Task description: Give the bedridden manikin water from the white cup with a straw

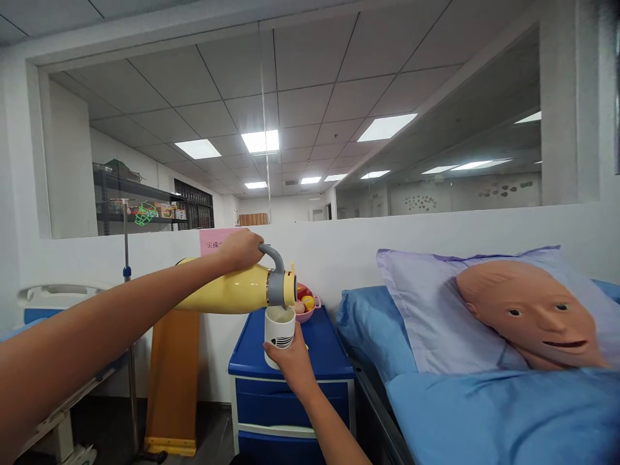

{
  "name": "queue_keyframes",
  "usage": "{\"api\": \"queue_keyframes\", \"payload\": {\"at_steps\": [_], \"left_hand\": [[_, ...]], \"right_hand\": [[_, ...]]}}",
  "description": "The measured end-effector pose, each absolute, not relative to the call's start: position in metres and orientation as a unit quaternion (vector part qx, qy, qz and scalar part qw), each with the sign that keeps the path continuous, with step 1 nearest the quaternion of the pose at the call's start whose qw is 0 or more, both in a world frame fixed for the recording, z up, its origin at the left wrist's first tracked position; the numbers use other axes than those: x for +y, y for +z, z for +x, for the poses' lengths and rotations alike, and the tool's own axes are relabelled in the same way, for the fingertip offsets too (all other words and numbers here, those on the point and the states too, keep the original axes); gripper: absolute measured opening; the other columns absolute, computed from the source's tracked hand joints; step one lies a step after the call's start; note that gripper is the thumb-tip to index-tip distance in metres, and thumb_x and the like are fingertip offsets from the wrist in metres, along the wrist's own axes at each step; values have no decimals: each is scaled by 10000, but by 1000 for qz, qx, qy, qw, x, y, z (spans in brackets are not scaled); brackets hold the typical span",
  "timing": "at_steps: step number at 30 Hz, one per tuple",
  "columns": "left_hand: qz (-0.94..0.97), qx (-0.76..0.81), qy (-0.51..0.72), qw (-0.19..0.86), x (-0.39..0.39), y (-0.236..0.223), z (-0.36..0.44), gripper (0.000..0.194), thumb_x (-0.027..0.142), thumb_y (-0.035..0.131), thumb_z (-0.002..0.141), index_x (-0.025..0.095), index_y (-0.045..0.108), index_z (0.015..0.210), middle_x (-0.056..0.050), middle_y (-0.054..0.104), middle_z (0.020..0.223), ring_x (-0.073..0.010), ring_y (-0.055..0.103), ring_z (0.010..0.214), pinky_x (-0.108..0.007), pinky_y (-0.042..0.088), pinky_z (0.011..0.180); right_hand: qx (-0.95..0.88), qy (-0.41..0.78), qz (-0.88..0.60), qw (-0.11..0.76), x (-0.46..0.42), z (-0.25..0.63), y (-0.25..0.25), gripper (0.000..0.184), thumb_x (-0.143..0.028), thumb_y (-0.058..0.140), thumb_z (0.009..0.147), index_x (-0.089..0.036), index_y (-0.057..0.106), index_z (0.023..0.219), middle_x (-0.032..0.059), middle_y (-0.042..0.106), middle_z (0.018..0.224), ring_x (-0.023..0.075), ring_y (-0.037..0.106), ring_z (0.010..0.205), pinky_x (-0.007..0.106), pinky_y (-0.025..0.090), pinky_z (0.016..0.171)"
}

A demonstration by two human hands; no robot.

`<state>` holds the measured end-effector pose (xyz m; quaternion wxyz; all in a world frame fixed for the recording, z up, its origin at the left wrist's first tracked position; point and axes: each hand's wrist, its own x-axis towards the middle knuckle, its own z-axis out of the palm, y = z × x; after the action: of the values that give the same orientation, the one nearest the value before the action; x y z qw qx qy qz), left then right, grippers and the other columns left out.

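Note:
My left hand is closed round the grey handle of a yellow thermos jug, which lies tipped sideways with its grey spout end over a white cup. My right hand grips that cup from below and holds it just above the blue bedside cabinet. The spout sits right at the cup's rim. Whether liquid is running I cannot make out.
A pink bowl of fruit stands on the cabinet behind the cup. A training manikin's head rests on a lilac pillow in the blue bed at right. An IV pole and an orange board stand left.

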<state>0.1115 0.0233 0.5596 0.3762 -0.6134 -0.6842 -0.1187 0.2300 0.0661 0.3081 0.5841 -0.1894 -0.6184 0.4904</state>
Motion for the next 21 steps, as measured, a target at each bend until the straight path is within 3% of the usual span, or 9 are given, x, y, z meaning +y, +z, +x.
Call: {"api": "queue_keyframes", "payload": {"at_steps": [14, 21], "left_hand": [[-641, -676, -90, 351, 21, 559, 129, 436, 499, 434, 856, 189, 691, 689, -133, 665, 714, -247, 613, 756, -330, 383, 649], [-654, -669, -76, 345, 21, 557, 133, 397, 463, 468, 839, 180, 687, 667, -138, 657, 701, -253, 612, 699, -336, 372, 608]], "right_hand": [[-604, 521, -159, 582, 57, 231, 303, 508, -242, 724, 584, -208, 541, 1057, -7, 686, 849, 177, 619, 735, 304, 510, 695], [-605, 516, -170, 582, 58, 231, 300, 476, -238, 729, 577, -216, 536, 1011, -6, 688, 829, 190, 632, 738, 311, 513, 693]]}}
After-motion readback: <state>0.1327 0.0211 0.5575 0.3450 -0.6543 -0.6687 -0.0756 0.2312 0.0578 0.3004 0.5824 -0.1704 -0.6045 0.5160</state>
